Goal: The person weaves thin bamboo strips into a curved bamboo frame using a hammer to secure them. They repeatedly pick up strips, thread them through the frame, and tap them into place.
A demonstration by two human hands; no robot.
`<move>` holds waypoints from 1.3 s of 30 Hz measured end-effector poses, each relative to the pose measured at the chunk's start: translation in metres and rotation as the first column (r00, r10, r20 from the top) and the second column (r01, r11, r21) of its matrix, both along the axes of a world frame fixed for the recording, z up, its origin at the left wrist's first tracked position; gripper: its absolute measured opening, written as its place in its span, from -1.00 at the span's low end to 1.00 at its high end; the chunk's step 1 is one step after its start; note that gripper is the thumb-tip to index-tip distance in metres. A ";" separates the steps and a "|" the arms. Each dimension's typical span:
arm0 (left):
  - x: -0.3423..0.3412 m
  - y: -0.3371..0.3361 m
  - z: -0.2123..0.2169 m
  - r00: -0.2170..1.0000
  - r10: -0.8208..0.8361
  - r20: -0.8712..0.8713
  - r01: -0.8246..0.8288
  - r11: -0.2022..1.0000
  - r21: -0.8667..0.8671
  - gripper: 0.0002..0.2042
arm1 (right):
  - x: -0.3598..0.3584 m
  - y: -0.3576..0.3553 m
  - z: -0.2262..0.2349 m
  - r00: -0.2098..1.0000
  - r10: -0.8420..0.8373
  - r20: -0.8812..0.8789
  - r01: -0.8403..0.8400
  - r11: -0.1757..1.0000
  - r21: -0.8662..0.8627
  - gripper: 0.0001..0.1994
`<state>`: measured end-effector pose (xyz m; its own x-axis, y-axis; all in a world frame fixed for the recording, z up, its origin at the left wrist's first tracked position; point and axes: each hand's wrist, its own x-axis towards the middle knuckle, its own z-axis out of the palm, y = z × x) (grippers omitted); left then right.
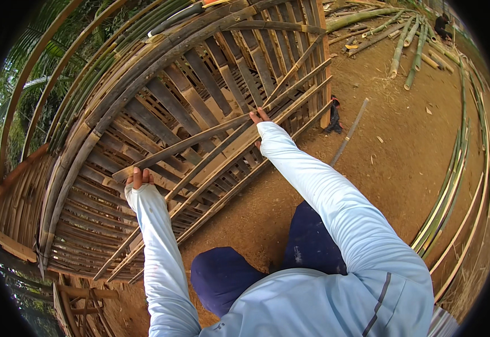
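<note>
A long flat bamboo slat (183, 147) lies slantwise over a large slatted bamboo frame (160, 95). My left hand (139, 180) is closed on the slat close to its near left end, with the fingertips over its edge. Farther up and to the right, my right hand (260, 119) grips the same slat where other strips cross; its palm is hidden by the sleeve. Beneath and beside this slat run several thin bamboo strips (222, 173), roughly parallel along the frame's open side.
Cut green bamboo poles (399, 48) lie on the brown dirt ground (391, 151) at the far right. Long split strips (444, 185) line the right side. A single strip (350, 132) and a black bag (334, 117) are beside the frame. A person (441, 25) is far off.
</note>
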<state>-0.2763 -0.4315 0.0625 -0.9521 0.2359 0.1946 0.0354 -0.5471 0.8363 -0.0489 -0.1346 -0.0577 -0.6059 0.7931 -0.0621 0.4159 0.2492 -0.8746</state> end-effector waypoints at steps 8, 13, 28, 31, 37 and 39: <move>-0.003 -0.015 0.013 0.998 0.014 0.063 0.003 0.965 -0.262 -0.48 | 0.007 0.003 -0.010 1.000 0.024 0.001 -0.023 0.970 0.243 -0.08; -0.007 -0.034 0.022 0.990 -0.121 0.071 0.139 0.898 -0.418 -0.52 | 0.005 -0.011 0.010 0.996 0.021 0.087 -0.027 0.997 0.067 -0.11; -0.003 0.000 -0.003 0.923 -0.005 0.384 0.017 0.999 -0.030 -0.58 | 0.016 -0.026 0.004 0.968 0.004 0.250 -0.126 0.872 0.472 0.06; -0.002 0.016 -0.019 0.938 -0.003 0.346 -0.001 1.000 0.012 -0.70 | 0.013 -0.011 -0.019 0.985 -0.020 0.174 -0.066 0.878 0.474 0.05; 0.014 0.019 -0.021 0.995 0.065 0.077 -0.067 0.998 0.012 -0.69 | 0.007 -0.003 -0.035 0.991 0.018 -0.135 0.027 0.945 0.327 -0.13; 0.006 0.019 -0.030 1.000 0.013 -0.014 -0.012 0.999 0.034 -0.69 | 0.005 0.004 -0.047 0.979 0.017 -0.201 0.062 0.923 0.380 -0.21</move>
<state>-0.2699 -0.4123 0.0323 -0.9520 0.2168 0.2161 0.0545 -0.5748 0.8165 -0.0443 -0.1303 -0.1046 -0.5564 0.7456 0.3668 0.2550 0.5734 -0.7786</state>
